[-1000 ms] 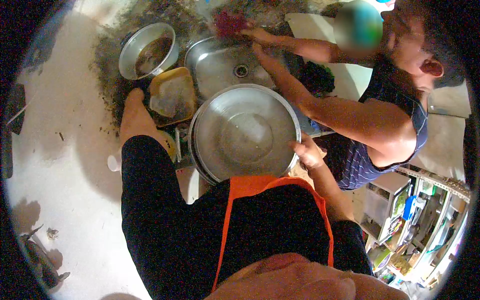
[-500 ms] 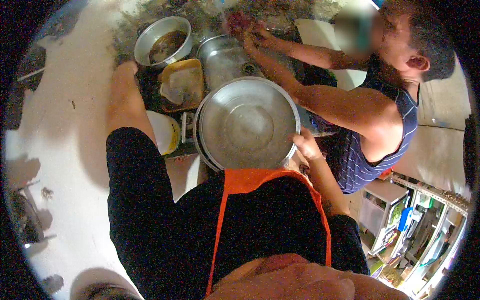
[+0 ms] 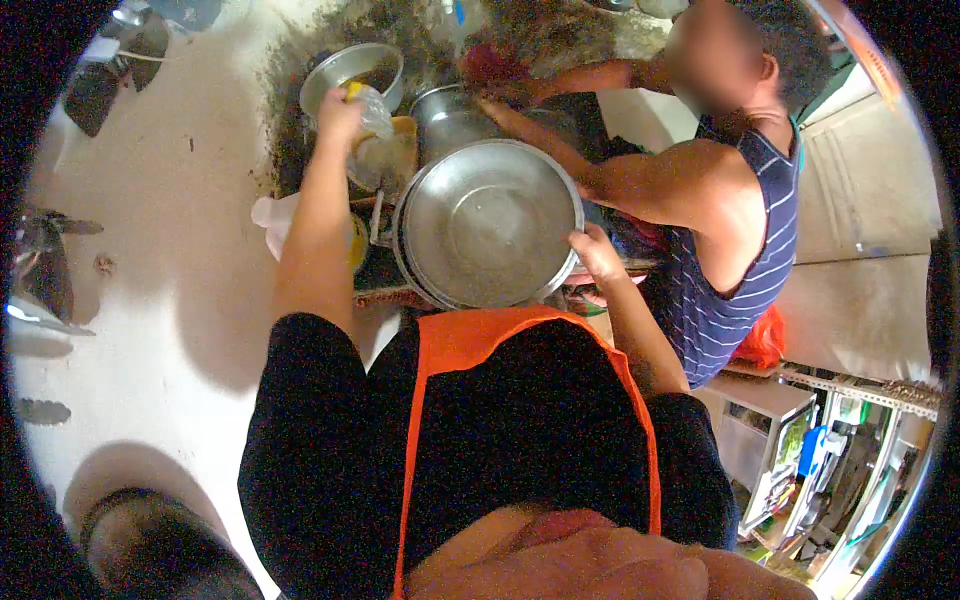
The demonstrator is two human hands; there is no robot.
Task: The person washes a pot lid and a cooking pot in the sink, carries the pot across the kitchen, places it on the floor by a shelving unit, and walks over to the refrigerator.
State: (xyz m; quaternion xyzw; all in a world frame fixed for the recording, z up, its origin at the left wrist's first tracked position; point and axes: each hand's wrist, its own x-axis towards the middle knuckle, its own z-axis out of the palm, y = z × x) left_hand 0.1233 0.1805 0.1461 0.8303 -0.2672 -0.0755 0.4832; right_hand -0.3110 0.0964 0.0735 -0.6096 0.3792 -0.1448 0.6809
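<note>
Left hand (image 3: 340, 115) fingers were closed on a clear plastic item (image 3: 374, 112) with a yellow part, out at the arm's full reach. The item lay to the right of that hand's fingers, its longer line seeming to slant from the yellow part down toward the tray (image 3: 411, 138) — whether it was a bottle or a bag could not be told.

The right hand (image 3: 597, 252) gripped the near right rim of a large metal basin (image 3: 548, 195). That basin sat between the two hands, below and to the right of the left one, with the right hand far nearer; being round, it had no long axis. A second rim (image 3: 408, 268) showed under its left side. Inside was a pale ring at the bottom; any liquid could not be made out.

A smaller metal bowl (image 3: 385, 68) stood just beyond the left hand, which hid much of its inside. Something pale lay in the yellowish tray. Past the basin was a metal sink (image 3: 440, 115), where a co-worker's hand (image 3: 490, 107) was near a dark red thing (image 3: 492, 65).
</note>
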